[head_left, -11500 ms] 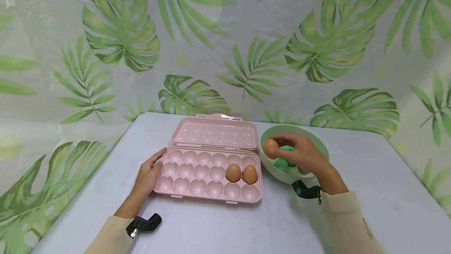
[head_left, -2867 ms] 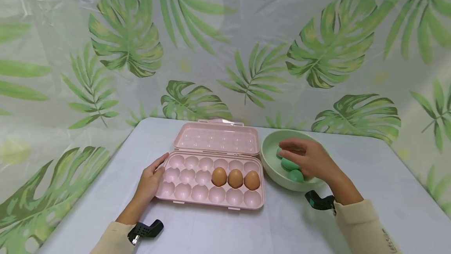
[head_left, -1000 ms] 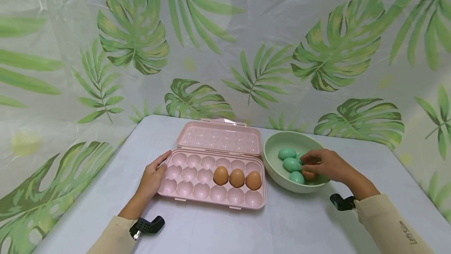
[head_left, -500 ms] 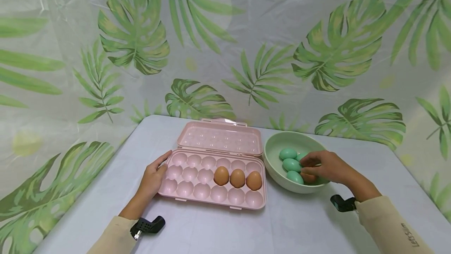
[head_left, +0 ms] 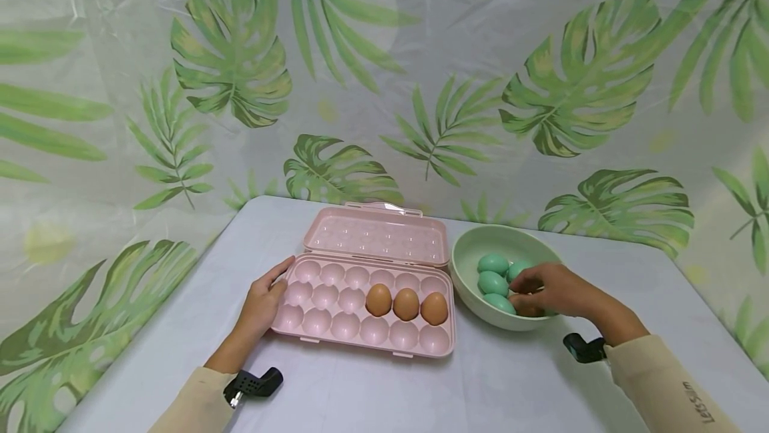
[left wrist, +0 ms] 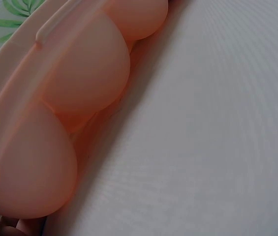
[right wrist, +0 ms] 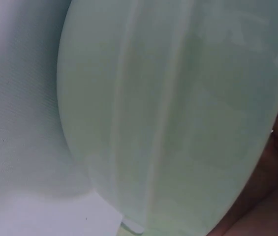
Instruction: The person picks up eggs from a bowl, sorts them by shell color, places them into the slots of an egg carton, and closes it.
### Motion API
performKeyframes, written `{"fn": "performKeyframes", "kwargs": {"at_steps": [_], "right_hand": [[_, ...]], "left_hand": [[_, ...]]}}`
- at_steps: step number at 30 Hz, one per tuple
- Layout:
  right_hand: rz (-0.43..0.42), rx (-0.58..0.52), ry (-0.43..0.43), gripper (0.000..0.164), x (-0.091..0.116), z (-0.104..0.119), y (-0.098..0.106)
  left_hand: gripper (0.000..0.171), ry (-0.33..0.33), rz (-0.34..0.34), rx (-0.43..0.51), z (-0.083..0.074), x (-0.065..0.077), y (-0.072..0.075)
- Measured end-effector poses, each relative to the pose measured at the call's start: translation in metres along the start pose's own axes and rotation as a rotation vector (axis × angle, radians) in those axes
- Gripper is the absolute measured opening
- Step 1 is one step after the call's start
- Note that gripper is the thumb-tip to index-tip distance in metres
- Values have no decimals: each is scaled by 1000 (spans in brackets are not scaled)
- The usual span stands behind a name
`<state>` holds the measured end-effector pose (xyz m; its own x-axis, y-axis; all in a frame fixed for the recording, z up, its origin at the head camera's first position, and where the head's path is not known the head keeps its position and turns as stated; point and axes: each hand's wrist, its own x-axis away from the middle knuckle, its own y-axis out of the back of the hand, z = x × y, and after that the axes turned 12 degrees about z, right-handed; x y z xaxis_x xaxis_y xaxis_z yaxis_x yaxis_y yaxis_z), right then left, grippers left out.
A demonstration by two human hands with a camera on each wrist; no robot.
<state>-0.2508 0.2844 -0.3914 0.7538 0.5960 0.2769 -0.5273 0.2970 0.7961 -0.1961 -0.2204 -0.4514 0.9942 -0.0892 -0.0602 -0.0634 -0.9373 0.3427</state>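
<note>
My left hand (head_left: 258, 303) holds the left side of the pink plastic egg tray (head_left: 309, 337), with the thumb at the rim. In the left wrist view the tray's rounded cups (left wrist: 92, 64) show from outside. Brown eggs stand in its middle row, among them a left one (head_left: 378, 300), a middle one (head_left: 406, 304) and a right one (head_left: 434, 309). My right hand (head_left: 555, 289) reaches into the pale green bowl (head_left: 471, 246), fingers bent down among green eggs (head_left: 493, 283). A sliver of brown shows under its thumb; I cannot tell whether the fingers grip it.
The tray's pink lid (head_left: 375, 233) lies folded back behind it, close to the bowl's left side. A white cloth covers the table (head_left: 372, 393). Behind stands a leaf-printed curtain (head_left: 444, 33). In the right wrist view the bowl's outer wall (right wrist: 168, 113) fills most of the frame.
Since the oldest frame, a third brown egg has come into the tray's middle row. Over the last second, my right hand sinks slightly in the bowl and the green eggs shift. My left hand stays put.
</note>
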Motion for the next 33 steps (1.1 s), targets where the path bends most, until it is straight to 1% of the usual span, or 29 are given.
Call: {"fn": "performKeyframes", "kwargs": {"at_steps": [5,8,12,18,20,27,30,33], "right_hand": [[15,10,-8,38,-1,0,-1],[15,30,-6,37,-2,-1,-2],[12,48,2,33,-3,1,-4],[4,95,-6,31,-5,1,-6],[2,119,-12,30,-6,0,-6],[18,159,-41,29,-8,1,-5],[27,162,-52,29,-8,3,-4],[30,168,-50,28,-8,3,-3]], "left_hand": [[45,-17,-14,-23,21,-8,0],[44,-11,-19,0,9,-3,-1],[43,-1,-3,6,-12,6,0],[43,9,-1,7,-14,6,-2],[43,4,-5,13,-9,4,-2],[43,-19,-19,-14,21,-8,-1],[44,-22,-27,-21,26,-10,-1],[44,-15,-31,-23,26,-10,0]]}}
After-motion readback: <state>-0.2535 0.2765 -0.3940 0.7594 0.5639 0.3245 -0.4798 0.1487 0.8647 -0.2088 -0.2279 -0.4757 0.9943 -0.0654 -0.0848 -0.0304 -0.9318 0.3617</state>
